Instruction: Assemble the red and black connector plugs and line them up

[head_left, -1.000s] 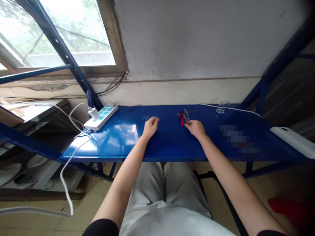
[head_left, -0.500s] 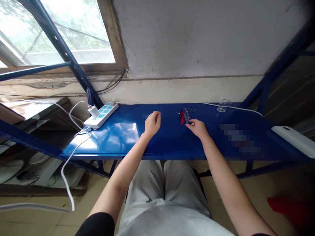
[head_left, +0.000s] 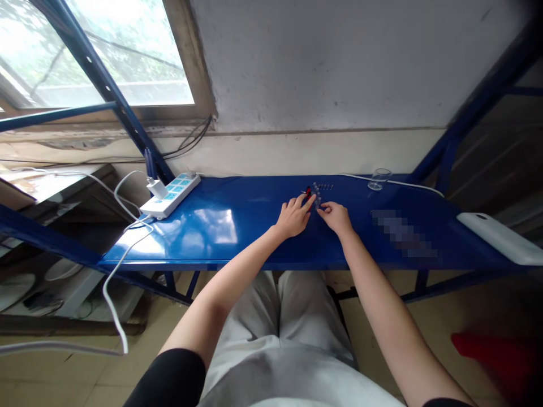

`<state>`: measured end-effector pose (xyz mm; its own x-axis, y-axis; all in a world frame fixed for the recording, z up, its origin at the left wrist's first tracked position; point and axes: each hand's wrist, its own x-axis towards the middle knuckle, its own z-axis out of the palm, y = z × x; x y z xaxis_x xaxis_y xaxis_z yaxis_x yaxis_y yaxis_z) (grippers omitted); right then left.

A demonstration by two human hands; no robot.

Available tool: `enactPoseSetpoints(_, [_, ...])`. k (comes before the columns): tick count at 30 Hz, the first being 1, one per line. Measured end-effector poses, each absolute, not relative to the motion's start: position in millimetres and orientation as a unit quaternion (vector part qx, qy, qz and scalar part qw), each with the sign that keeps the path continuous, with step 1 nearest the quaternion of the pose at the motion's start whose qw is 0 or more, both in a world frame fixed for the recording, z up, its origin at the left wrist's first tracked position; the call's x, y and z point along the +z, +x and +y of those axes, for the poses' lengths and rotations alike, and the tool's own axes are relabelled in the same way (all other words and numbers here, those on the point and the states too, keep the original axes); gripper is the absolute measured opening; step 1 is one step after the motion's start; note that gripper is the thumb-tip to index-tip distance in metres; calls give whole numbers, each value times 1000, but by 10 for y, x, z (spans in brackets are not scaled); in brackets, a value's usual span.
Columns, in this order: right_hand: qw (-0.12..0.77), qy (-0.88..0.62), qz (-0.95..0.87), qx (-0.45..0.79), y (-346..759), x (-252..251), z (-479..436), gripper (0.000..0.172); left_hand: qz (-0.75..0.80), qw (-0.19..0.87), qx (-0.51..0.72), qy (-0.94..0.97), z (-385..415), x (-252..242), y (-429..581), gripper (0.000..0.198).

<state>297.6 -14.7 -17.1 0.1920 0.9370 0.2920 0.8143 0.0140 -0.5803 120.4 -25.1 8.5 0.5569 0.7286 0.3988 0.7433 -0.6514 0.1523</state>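
A clear, knobbly plastic strip that looks like a terminal block (head_left: 317, 195) lies on the blue table (head_left: 237, 195). My right hand (head_left: 335, 217) pinches its near end between thumb and fingertips. From the left, my left hand (head_left: 293, 217) reaches over with its fingers spread, the fingertips at the strip and at a red and black tool (head_left: 308, 191). Much of that tool is covered by the fingers; a thin pale shaft sticks out on its left, like a small screwdriver. Several small screws (head_left: 326, 186) lie in a row just behind the strip.
A white power strip (head_left: 172, 195) with a plugged-in adapter stands at the left end, its cable hanging over the edge. At the back right is a clear glass (head_left: 379, 179). A white case (head_left: 500, 237) lies at the right end, near a blurred-out patch. Blue frame posts flank the table.
My left hand has moved right, its curled fingers now spread over the red tool and the strip. My right hand stays at the strip's near end. The view has shifted slightly.
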Motion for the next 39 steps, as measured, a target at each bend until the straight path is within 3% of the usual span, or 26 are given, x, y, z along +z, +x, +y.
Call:
enactPoseSetpoints(7, [330,-699,-630,83,2983,-177,-140,28,-451,42,-180,-873,-169,34,1316,56])
enactPoseSetpoints(15, [328,-702,-627,86,2974,-185,-129,30,-430,72,-219,-873,-91,92,1347,32])
enactPoseSetpoints(29, [284,-728,-621,60,2863,-109,-145,25,-457,-143,-436,-762,139,123,526,15])
enactPoseSetpoints(39, [259,-715,-648,42,2726,5,-221,18,-461,-169,-570,-659,42,110,299,15])
